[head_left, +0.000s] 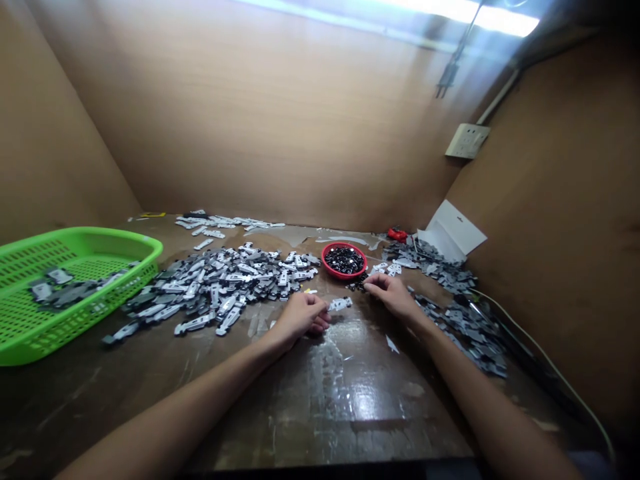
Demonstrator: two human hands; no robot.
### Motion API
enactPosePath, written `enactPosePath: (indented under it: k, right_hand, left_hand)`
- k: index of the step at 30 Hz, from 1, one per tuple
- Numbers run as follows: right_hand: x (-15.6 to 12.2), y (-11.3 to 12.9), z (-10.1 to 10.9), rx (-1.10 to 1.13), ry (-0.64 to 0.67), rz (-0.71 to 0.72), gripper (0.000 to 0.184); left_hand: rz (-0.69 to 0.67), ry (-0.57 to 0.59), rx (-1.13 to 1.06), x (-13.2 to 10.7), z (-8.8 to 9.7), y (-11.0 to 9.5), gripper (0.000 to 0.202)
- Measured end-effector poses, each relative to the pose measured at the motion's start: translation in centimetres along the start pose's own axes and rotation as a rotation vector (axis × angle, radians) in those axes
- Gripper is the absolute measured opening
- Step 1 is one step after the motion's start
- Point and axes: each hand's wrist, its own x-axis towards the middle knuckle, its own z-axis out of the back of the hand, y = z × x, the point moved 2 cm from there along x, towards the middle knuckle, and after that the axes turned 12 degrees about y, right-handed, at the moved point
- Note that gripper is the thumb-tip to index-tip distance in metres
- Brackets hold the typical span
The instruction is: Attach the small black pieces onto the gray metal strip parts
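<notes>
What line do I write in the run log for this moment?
left hand: beside grey part | right hand: at black pieces by red bowl | green basket: at left

**Q:** Anything legible on the gray-and-white parts [215,287]?
**A:** Nothing readable. Too small and blurred.
**Q:** And on the white card [453,232] by the right wall?
**A:** Only a tiny dark mark near the top edge, unreadable.
**Q:** The wall socket plate [467,141]?
**A:** No legible marking either.
</notes>
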Motion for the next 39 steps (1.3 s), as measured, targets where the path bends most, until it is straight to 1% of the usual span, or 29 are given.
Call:
enactPosePath:
  k: [3, 6, 9, 12, 15, 17, 20, 23, 27, 32, 39]
  right_hand:
    - [0.0, -0.2, -0.3, 0.251, 0.012, -0.057, 0.031]
    - [-0.2, 0.3, -0.7, 0.337, 0.008, -0.049, 0.03]
    - [-0.7, 1.7, -1.0, 0.271, 0.01, -0.007, 0.025]
    - [-1.2, 3.6, -1.6, 0.152, 0.011, 0.073, 0.019]
    - [-1.7, 5.3, -2.8, 0.042, 0.024, 0.193, 0.013]
    - [-2.0, 5.9, -3.7, -0.019, 0.037, 0.245, 0.01]
    - [-2.1, 6.0, -5.0, -0.092, 0.055, 0.245, 0.009]
    - [-2.0, 5.4, -5.7, -0.15, 0.056, 0.22, 0.009]
    - [-1.9, 5.0, -5.8, -0.17, 0.052, 0.223, 0.01]
    - [-1.8, 5.2, -5.7, -0.113, 0.022, 0.236, 0.012]
    - [-1.7, 5.2, -5.8, -0.092, 0.074, 0.209, 0.012]
  left_hand:
    - [0.011, 0.001, 0.007, 0.0, 0.0, -0.1, 0.023]
    - [0.008, 0.009, 0.013, 0.0, -0.1, -0.1, 0.023]
    - [0.011, 0.014, 0.027, -0.1, -0.1, -0.1, 0.024]
    - [0.016, 0.022, 0.04, -0.1, -0.2, -0.2, 0.025]
    - [0.023, 0.036, 0.057, -0.1, -0.2, -0.2, 0.026]
    - [0.024, 0.04, 0.065, -0.1, -0.2, -0.2, 0.027]
    - [0.007, 0.048, 0.062, -0.1, -0.2, -0.2, 0.029]
    - [-0.004, 0.052, 0.053, -0.2, -0.1, -0.2, 0.029]
    - [-0.001, 0.046, 0.043, -0.2, -0.1, -0.2, 0.029]
    - [0.004, 0.045, 0.057, -0.2, -0.2, -0.2, 0.027]
    - [0.02, 0.046, 0.071, -0.3, -0.3, -0.5, 0.028]
